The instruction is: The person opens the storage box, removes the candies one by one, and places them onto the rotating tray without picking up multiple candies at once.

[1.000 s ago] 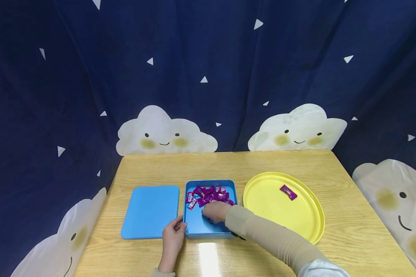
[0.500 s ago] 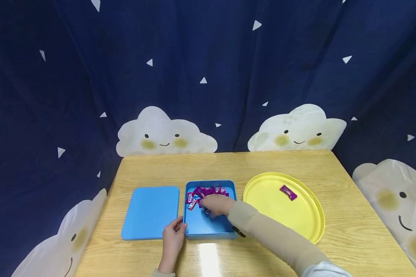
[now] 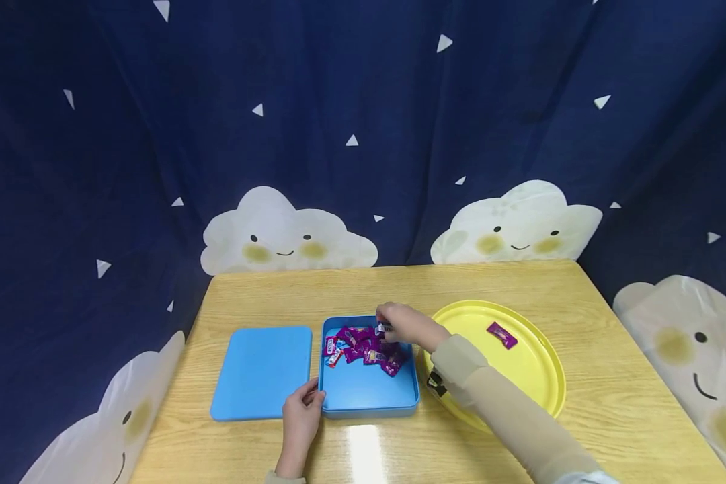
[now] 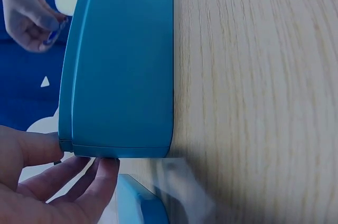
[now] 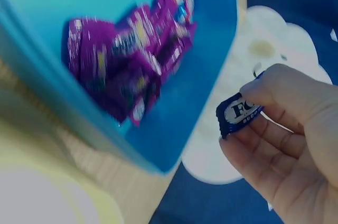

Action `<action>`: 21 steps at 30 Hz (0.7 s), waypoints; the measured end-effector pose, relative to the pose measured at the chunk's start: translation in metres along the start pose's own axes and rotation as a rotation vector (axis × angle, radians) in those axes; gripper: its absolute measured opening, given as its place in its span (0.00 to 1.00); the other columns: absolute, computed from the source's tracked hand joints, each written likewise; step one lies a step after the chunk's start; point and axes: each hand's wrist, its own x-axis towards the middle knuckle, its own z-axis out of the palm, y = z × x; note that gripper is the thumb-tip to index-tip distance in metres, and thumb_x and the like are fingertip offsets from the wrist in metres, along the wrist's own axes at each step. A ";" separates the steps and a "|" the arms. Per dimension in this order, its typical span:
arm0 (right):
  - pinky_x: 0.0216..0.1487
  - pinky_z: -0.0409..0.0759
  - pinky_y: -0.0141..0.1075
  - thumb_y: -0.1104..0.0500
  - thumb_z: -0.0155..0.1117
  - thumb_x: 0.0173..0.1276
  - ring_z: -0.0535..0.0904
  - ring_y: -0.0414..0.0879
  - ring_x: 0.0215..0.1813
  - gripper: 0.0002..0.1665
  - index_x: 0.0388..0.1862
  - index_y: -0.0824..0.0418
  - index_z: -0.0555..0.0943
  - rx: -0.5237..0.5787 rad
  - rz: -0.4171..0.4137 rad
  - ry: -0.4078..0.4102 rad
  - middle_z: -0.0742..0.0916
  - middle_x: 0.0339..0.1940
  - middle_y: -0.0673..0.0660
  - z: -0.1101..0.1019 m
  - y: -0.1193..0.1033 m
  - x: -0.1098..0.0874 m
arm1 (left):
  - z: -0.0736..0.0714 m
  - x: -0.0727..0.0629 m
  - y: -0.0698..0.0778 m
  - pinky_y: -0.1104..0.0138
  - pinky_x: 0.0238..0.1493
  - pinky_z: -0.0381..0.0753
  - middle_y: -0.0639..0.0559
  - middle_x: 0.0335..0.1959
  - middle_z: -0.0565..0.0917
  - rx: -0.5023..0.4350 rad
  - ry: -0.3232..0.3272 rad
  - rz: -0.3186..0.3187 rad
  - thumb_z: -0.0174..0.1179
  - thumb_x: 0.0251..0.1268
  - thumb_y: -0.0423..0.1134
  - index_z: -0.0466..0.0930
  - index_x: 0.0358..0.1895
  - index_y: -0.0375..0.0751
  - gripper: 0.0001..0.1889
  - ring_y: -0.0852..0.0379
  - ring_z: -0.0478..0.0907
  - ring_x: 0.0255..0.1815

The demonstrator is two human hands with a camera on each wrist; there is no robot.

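Note:
A shallow blue box [image 3: 369, 393] holds a heap of purple-wrapped candies [image 5: 127, 49] and a few red-and-blue ones [image 3: 334, 357]. My left hand [image 3: 301, 418] holds the box by its near left corner, with the thumb [image 4: 39, 148] at the rim and the fingers against the outer wall. Above the box's far right corner, my right hand [image 3: 408, 324] pinches a small dark blue wrapped candy [image 5: 240, 113] with white lettering. In the right wrist view this candy is outside the box's rim.
A yellow round tray [image 3: 490, 376] lies right of the box, bearing one purple candy [image 3: 502, 335]; my right forearm crosses over it. The flat blue lid [image 3: 263, 373] lies to the left. A navy curtain [image 3: 314, 87] with clouds stands behind the wooden table [image 3: 248, 296].
My right hand has risen from the candies and moved to the box's far right, bringing the dark blue candy with it. The left hand keeps its place at the corner.

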 end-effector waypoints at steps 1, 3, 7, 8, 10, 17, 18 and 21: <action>0.32 0.74 0.34 0.65 0.67 0.54 0.70 0.43 0.30 0.11 0.36 0.64 0.77 0.007 0.012 0.016 0.77 0.27 0.51 -0.003 0.005 -0.002 | 0.000 0.000 0.000 0.67 0.34 0.82 0.33 0.40 0.81 -0.002 0.001 -0.001 0.57 0.58 0.25 0.75 0.50 0.24 0.16 0.45 0.80 0.40; 0.29 0.71 0.33 0.66 0.66 0.53 0.69 0.43 0.28 0.09 0.32 0.63 0.76 0.034 0.032 0.044 0.75 0.24 0.51 -0.009 0.013 -0.007 | 0.000 0.000 0.000 0.67 0.34 0.82 0.33 0.40 0.81 -0.005 0.002 -0.001 0.57 0.58 0.25 0.75 0.50 0.23 0.16 0.45 0.80 0.40; 0.26 0.66 0.32 0.68 0.64 0.51 0.67 0.43 0.25 0.09 0.27 0.61 0.72 0.073 0.051 0.100 0.72 0.21 0.50 -0.016 0.035 -0.017 | 0.000 -0.001 0.000 0.68 0.34 0.82 0.33 0.40 0.81 -0.007 0.000 -0.008 0.57 0.58 0.25 0.76 0.50 0.24 0.16 0.45 0.80 0.40; 0.25 0.66 0.32 0.68 0.64 0.51 0.66 0.43 0.25 0.09 0.26 0.62 0.72 0.080 0.048 0.117 0.72 0.21 0.50 -0.016 0.041 -0.020 | 0.000 -0.001 -0.001 0.68 0.34 0.82 0.33 0.40 0.81 -0.005 -0.002 -0.008 0.57 0.58 0.25 0.76 0.50 0.24 0.16 0.46 0.80 0.40; 0.25 0.66 0.32 0.68 0.63 0.48 0.66 0.42 0.25 0.09 0.26 0.62 0.72 0.085 0.051 0.147 0.73 0.20 0.50 -0.017 0.053 -0.025 | 0.000 -0.001 -0.001 0.68 0.34 0.82 0.34 0.39 0.81 -0.002 -0.004 -0.008 0.57 0.58 0.25 0.76 0.50 0.24 0.16 0.46 0.80 0.40; 0.25 0.65 0.33 0.69 0.60 0.44 0.66 0.43 0.24 0.08 0.25 0.65 0.72 0.113 0.100 0.227 0.73 0.19 0.53 -0.015 0.096 -0.045 | 0.000 0.000 0.000 0.67 0.34 0.82 0.33 0.40 0.81 0.010 0.000 0.002 0.57 0.58 0.25 0.76 0.50 0.23 0.16 0.45 0.80 0.40; 0.25 0.65 0.33 0.70 0.60 0.44 0.66 0.44 0.24 0.08 0.25 0.65 0.72 0.121 0.118 0.230 0.73 0.19 0.53 -0.014 0.102 -0.047 | 0.000 0.000 0.000 0.67 0.34 0.82 0.33 0.40 0.81 0.010 0.002 0.003 0.57 0.58 0.25 0.76 0.50 0.23 0.16 0.45 0.80 0.40; 0.26 0.67 0.35 0.70 0.60 0.47 0.67 0.44 0.24 0.07 0.26 0.66 0.72 0.137 0.185 0.226 0.74 0.20 0.54 -0.010 0.119 -0.055 | 0.000 0.000 0.000 0.67 0.35 0.82 0.32 0.40 0.81 0.010 0.005 0.006 0.57 0.57 0.25 0.76 0.49 0.23 0.15 0.45 0.80 0.40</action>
